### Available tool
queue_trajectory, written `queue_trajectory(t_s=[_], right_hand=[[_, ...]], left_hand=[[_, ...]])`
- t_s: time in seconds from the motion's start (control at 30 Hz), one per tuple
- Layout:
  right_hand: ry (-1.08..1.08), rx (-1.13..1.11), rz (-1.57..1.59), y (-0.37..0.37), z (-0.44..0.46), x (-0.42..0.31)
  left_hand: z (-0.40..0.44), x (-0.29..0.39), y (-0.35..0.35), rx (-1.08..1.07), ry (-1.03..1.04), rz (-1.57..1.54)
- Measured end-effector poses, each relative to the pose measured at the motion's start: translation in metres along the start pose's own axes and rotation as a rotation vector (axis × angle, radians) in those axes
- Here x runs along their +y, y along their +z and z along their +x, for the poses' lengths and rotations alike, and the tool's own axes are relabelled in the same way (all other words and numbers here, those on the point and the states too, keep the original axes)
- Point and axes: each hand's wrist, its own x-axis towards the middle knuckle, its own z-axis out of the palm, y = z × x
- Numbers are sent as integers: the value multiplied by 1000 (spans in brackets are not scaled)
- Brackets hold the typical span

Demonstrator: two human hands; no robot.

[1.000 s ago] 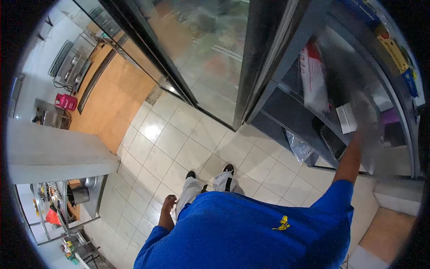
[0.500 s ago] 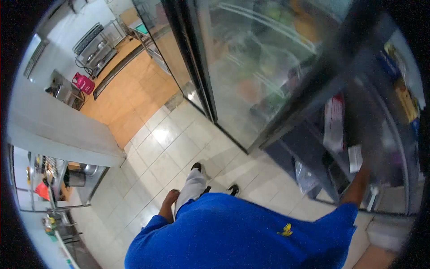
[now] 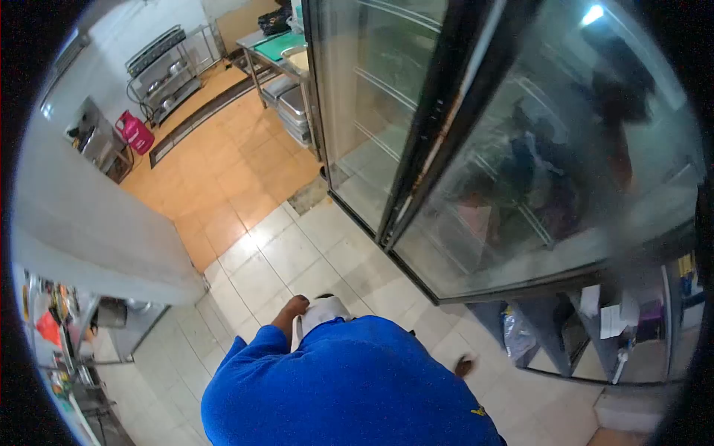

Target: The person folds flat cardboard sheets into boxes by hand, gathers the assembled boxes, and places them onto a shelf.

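Observation:
My left hand (image 3: 296, 305) hangs beside the pale trousers (image 3: 325, 310), its fingers curled, with nothing visible in them. My right hand (image 3: 464, 366) shows only in part past the side of my blue shirt (image 3: 349, 386). It is small and smeared by motion, so its fingers do not read. Both hands are apart from the tall cabinet with dark-framed glass doors. The near glass door (image 3: 513, 171) stands at the right, with bagged things and reflections showing dimly in it. Beside it is a second glass door (image 3: 379, 104).
Low dark compartments (image 3: 550, 338) hold a clear plastic bag (image 3: 517, 333) and white boxes. A pale wall (image 3: 111, 208) stands at left, with a metal pot (image 3: 111, 312) on a shelf behind. A pink gas cylinder (image 3: 134, 132) and a steel table (image 3: 297, 59) stand farther back.
My right arm has come down from the cabinet at the right to my side. The glass door now covers the shelves that showed there. The view has shifted, bringing the steel table into sight.

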Motion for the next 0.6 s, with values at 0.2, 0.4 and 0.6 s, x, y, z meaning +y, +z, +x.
queue_trajectory(t_s=[0.2,0.4,0.6], right_hand=[[-306,-1126,437,-135,-155,-144],[-324,-1210,749,-125,-153,-170],[-28,-1027,974,-148,-169,-349]], left_hand=[[49,84,-119,-36,-220,-457],[28,173,-137,-51,211,-298],[-19,50,-173,28,341,363]])
